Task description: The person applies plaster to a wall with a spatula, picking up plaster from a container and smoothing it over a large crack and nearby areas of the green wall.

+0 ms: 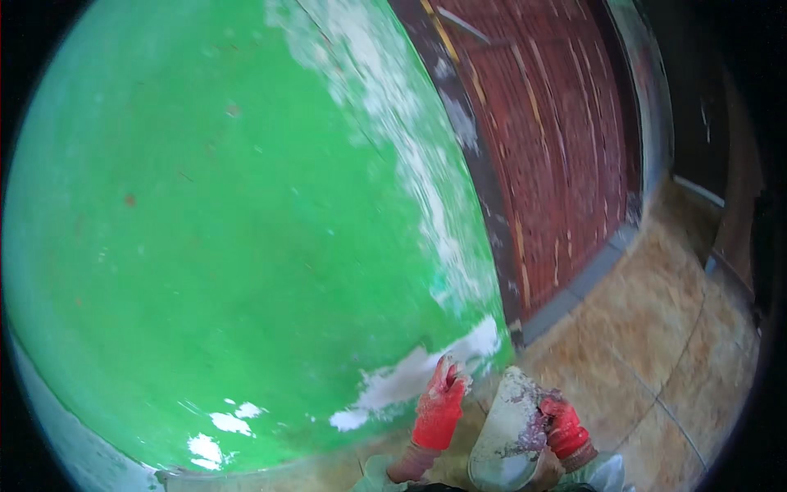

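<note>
My left hand [443, 398], in a red glove with white smears on the fingertips, is closed near a wet-looking white patch [393, 377] on the green wall [229, 230]; what it holds, if anything, is too small to make out. Lower right, my right hand [564, 426], also red-gloved, grips a pale, crusted container [500, 426] spattered with white material. More white streaks [418, 189] run down the wall beside a dark frame [471, 148], and smaller white blobs [229, 422] lie low on the left.
A reddish wood-grain door [557, 156] stands right of the green wall, above a grey sill [578, 287]. Beige floor tiles [656, 344] spread below and to the right. A dark opening or panel [701, 123] is at the far right.
</note>
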`<state>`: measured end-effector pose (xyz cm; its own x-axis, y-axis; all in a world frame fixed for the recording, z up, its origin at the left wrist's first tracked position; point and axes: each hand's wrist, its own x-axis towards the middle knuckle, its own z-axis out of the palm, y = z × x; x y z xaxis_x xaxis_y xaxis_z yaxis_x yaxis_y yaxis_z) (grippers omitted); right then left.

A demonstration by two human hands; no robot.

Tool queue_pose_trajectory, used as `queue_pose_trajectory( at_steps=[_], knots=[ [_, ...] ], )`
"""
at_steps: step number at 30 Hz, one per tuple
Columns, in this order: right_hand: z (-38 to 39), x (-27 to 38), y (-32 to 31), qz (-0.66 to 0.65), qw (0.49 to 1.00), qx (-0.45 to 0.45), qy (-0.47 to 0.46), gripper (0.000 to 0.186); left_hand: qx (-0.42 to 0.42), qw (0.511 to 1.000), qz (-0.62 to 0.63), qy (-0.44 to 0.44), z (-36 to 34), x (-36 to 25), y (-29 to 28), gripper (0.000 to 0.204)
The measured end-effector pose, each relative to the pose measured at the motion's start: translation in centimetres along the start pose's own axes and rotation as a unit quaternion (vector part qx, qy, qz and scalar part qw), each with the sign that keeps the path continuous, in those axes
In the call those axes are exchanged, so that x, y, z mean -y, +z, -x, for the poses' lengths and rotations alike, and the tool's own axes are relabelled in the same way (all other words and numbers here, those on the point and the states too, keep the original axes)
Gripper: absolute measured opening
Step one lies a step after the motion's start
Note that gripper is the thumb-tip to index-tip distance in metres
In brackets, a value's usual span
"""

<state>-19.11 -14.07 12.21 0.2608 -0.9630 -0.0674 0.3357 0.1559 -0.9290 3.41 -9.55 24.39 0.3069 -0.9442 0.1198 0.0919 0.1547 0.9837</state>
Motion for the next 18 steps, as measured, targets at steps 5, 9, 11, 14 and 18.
queue_pose_trajectory(
  at_steps=[5, 9, 11, 14, 18],
  knots=[
    [-2.4, 9.7, 4.8, 0.035, 0.999, -0.005, -0.033, 0.016, -0.067, 0.992, -0.085, 0.061, -2.1, -3.0, -3.1, 0.051],
    [-3.5, 16.3, 8.7, -0.105, 0.99, -0.009, -0.091, 0.022, -0.039, 0.991, -0.022, 0.125, -3.8, -5.3, -4.6, 0.049],
    [-3.0, 20.7, 11.6, -0.114, 0.987, -0.002, -0.111, 0.023, -0.053, 0.993, -0.04, 0.097, -3.5, -9.7, -3.9, 0.046],
    [-3.0, 24.9, 14.1, -0.034, 0.978, -0.039, -0.203, 0.023, -0.05, 0.996, -0.042, 0.068, -2.9, -15.3, -3.1, 0.042],
    [-1.9, 31.2, 19.1, 0.213, 0.896, -0.08, -0.38, 0.023, -0.029, 0.985, -0.057, 0.158, -4.2, -19.8, -5.4, 0.041]
  ],
)
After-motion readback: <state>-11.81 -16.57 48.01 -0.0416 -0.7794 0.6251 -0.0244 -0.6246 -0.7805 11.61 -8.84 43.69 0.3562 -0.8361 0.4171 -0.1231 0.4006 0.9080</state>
